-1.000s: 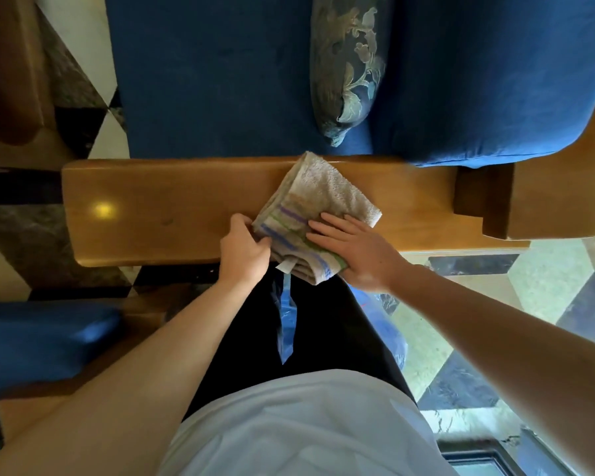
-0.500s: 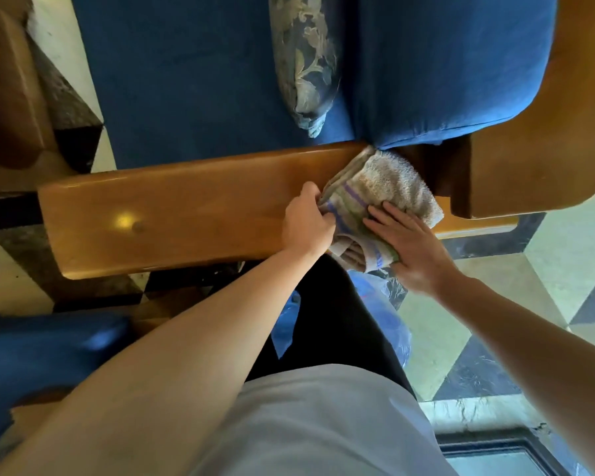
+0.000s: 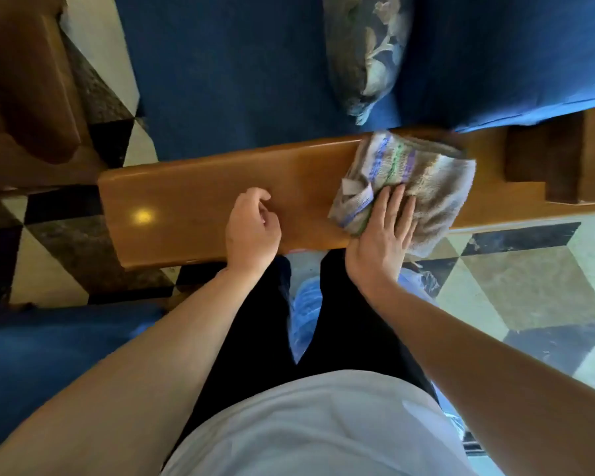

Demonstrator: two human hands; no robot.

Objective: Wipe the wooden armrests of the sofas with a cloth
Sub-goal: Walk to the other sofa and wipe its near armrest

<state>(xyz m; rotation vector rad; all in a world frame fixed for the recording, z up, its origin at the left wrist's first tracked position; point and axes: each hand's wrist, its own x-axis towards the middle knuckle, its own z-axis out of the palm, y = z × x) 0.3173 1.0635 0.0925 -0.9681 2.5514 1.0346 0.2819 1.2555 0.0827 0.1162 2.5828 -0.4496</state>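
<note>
plainly, the cloth [image 3: 409,187] lay on the right part of the wooden armrest [image 3: 193,201], its near-right corner drooping over the armrest's near edge. the right hand [image 3: 382,238] was pressed flat on the cloth's near-left part, fingers straight and together, palm down; it pinned the cloth rather than gripping it, with nothing closed around the fabric. the left hand [image 3: 251,231] rested on the bare wood near the middle of the armrest, fingers loosely curled and holding nothing, apart from the cloth.

the armrest's long axis ran left to right across the view, and most of its uncovered top stretched away to the left of the cloth, past the left hand toward the rounded left end where a light spot glinted. so the next stroke probably called for a sweep leftward along that axis, and the right hand, already on the cloth, was the one placed to make it; the left hand sat in that path.

just beyond the far edge lay the blue seat cushion [image 3: 237,70] and a patterned pillow [image 3: 368,53]. no containers were in view.
</note>
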